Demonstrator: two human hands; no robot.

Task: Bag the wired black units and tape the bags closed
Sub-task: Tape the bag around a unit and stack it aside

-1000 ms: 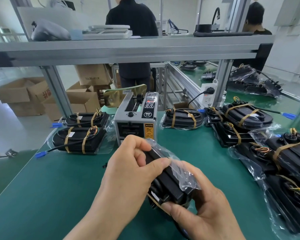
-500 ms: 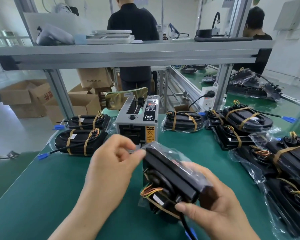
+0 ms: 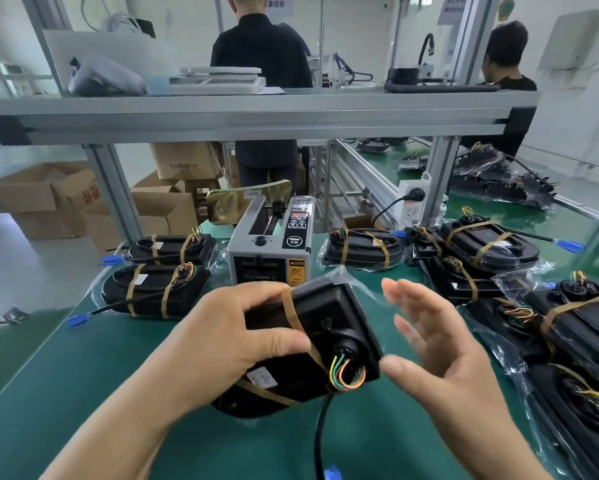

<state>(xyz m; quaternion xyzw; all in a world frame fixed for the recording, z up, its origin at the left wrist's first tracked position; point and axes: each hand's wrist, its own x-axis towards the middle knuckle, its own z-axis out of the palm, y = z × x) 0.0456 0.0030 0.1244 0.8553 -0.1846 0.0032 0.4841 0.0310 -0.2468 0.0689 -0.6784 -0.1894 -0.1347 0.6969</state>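
My left hand [image 3: 232, 336] grips a wired black unit [image 3: 329, 337] in a clear bag, lifted above the green table [image 3: 83, 368]. Brown tape strips cross the unit, and coloured wires loop out of its round socket; a black cable hangs down from it. My right hand [image 3: 440, 344] hovers just right of the unit with fingers spread, its thumb close to the unit's corner, holding nothing. The grey tape dispenser [image 3: 270, 251] stands right behind the unit.
Two bagged units [image 3: 152, 289] lie at the left, one [image 3: 362, 249] right of the dispenser, and several more [image 3: 568, 327] pile up along the right side. A metal shelf [image 3: 256, 112] spans overhead. Cardboard boxes [image 3: 48, 199] and two people stand beyond the table.
The unit has been turned so its wired socket faces me. My right hand let go of it and opened beside it; my left hand took over the grip.
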